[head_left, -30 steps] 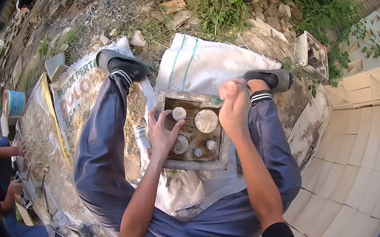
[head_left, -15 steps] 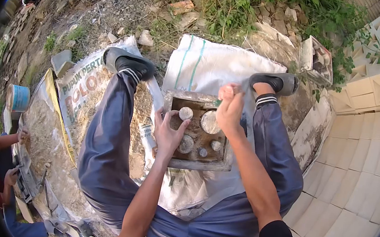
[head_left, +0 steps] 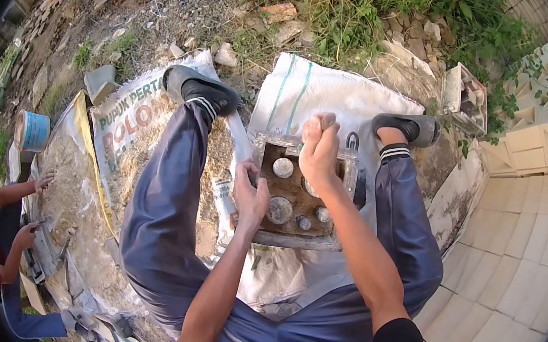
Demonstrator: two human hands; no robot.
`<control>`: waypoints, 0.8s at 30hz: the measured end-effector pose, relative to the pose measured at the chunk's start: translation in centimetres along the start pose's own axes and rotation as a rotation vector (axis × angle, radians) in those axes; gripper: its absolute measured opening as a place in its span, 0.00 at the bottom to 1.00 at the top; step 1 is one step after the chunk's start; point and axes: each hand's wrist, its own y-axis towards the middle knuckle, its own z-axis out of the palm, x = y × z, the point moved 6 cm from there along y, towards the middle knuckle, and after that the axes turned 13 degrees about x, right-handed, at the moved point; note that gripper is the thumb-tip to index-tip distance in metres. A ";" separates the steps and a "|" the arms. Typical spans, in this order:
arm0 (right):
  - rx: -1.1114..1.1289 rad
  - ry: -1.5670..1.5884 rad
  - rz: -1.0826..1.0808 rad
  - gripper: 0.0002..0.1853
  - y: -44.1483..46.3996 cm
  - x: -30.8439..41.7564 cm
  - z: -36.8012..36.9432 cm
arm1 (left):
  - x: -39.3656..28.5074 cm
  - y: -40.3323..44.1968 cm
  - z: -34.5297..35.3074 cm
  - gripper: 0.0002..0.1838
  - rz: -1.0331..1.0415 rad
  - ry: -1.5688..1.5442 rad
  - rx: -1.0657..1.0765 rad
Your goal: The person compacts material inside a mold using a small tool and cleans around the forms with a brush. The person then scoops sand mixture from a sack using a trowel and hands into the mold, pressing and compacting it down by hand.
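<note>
A shallow box with a worn, wooden-looking rim [head_left: 296, 241] stands on the sacking between my legs. Inside it are several round, powder-coated pieces, among them a pale disc [head_left: 282, 167], a greyer disc [head_left: 279, 210] and a small knob [head_left: 303, 222]. My left hand [head_left: 250, 194] grips the box's left wall, its fingers outside and its thumb at the inner side. Above the upper right part of the box, my right hand [head_left: 319, 150] is closed in a fist. What it holds, if anything, is hidden, and it partly covers a large pale disc [head_left: 309, 187].
White sacks [head_left: 347, 88] cover the ground under the box. A dark metal loop [head_left: 352, 141] lies beyond its far edge. Pale blocks [head_left: 506, 265] are stacked at right. Another person's hand [head_left: 43, 180] and a blue-labelled bucket [head_left: 32, 131] are at left.
My left hand has left the pale disc and now grips the box's left wall. My right fist has moved left over the box. The view has shifted slightly.
</note>
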 end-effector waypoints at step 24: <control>-0.140 0.355 0.054 0.14 -8.9 6.3 -11.9 | 0.5 -3.2 0.1 0.20 0.015 0.291 -0.009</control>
